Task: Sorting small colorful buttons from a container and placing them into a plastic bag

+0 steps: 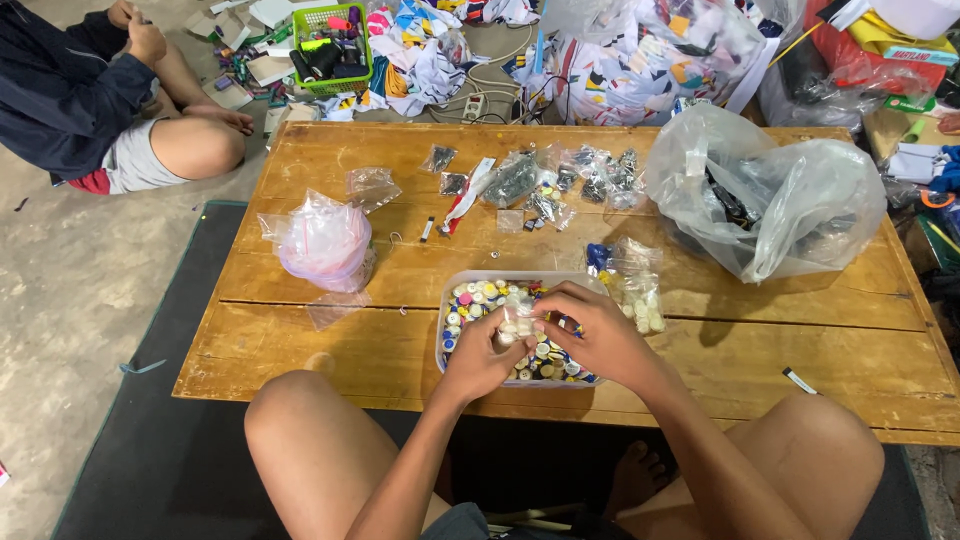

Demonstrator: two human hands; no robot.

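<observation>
At frame centre, the left hand (483, 357) and right hand (590, 335) pinch a small clear bag (517, 327) of buttons over a still-full tub (452, 290), while several filled packets (590, 178) lie higher up.

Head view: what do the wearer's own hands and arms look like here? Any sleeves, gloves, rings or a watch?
Both arms are bare from the lower edge of the picture to the fingers: no sleeves show. The left hand and the right hand wear no gloves, and no watch, bracelet or ring can be made out on either. The fingertips are too small to tell more.
</observation>
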